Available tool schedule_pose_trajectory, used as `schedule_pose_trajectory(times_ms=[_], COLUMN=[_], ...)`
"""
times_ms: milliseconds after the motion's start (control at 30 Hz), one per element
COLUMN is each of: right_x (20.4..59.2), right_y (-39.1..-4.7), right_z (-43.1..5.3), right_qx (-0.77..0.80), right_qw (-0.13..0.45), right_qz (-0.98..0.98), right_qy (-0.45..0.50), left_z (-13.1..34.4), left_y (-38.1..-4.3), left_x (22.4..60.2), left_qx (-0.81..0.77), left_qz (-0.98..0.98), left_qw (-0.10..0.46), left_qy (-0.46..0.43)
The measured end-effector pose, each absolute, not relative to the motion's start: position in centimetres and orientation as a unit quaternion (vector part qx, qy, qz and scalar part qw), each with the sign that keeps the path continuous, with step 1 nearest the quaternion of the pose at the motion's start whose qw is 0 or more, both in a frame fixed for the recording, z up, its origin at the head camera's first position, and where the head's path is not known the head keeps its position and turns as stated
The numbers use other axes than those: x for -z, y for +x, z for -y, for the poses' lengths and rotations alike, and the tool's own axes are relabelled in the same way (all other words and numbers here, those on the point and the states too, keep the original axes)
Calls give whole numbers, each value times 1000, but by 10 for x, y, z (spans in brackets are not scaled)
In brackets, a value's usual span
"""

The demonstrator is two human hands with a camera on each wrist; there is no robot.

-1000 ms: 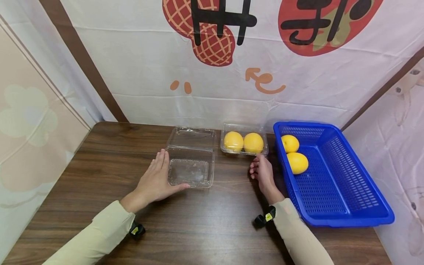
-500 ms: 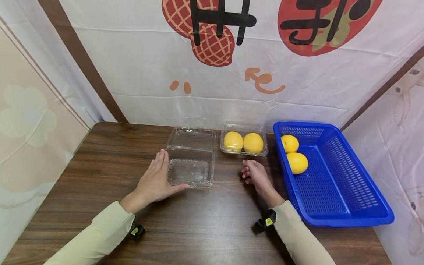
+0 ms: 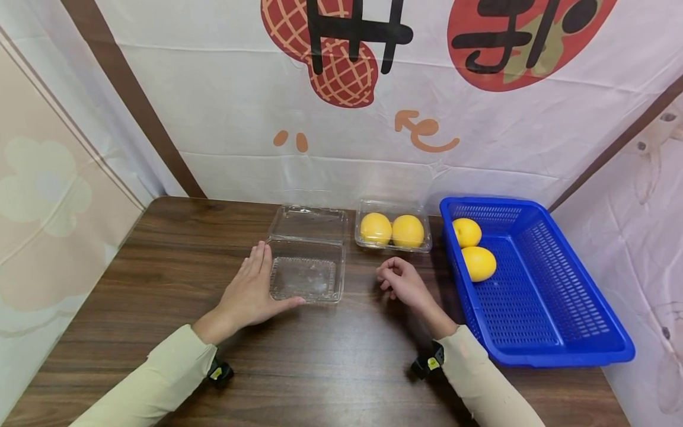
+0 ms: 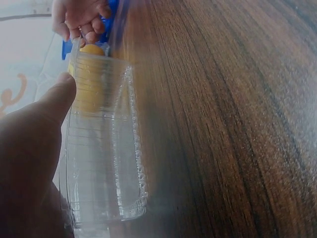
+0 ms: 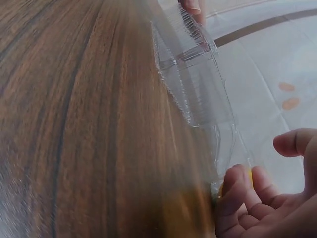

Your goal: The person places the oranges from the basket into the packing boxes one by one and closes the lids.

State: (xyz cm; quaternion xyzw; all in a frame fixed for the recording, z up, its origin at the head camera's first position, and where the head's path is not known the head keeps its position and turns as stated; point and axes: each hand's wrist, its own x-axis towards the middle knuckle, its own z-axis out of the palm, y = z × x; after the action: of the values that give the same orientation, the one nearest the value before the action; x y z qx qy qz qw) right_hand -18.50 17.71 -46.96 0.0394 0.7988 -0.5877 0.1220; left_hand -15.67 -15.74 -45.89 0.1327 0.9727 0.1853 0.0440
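Note:
An open clear plastic clamshell box [image 3: 305,279] lies on the table with its lid [image 3: 309,223] folded back toward the wall. My left hand [image 3: 248,290] rests along its left side, fingers straight and thumb along the front edge; in the left wrist view the thumb [image 4: 62,94] touches the rim. My right hand [image 3: 402,281] hovers right of the box, its fingers loosely bent and holding nothing. Just behind it stands a closed clear box [image 3: 392,207] with two round yellow fruits [image 3: 376,229] inside. The right wrist view shows the right hand's fingers [image 5: 235,191] with nothing between them.
A blue perforated plastic basket [image 3: 555,350] stands at the right of the wooden table [image 3: 331,362]. Two more yellow fruits [image 3: 478,264] lie along its left wall. Behind the table hangs a printed white cloth [image 3: 229,118].
My right hand has drawn back from the closed box's front edge and shifted left, toward the open box. My left hand and the open box have stayed in place.

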Motion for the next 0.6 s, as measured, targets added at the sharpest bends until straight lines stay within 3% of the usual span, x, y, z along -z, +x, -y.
schedule_pose_trajectory(times_ms=[600], right_x=[453], right_y=[-174], right_z=[-171], right_qx=[400], right_qw=[1], right_qz=[-908], right_qy=[-125], left_z=[157], left_y=[-157], left_x=[459], left_qx=[-187], left_qz=[-972], left_qw=[47], left_qy=[134])
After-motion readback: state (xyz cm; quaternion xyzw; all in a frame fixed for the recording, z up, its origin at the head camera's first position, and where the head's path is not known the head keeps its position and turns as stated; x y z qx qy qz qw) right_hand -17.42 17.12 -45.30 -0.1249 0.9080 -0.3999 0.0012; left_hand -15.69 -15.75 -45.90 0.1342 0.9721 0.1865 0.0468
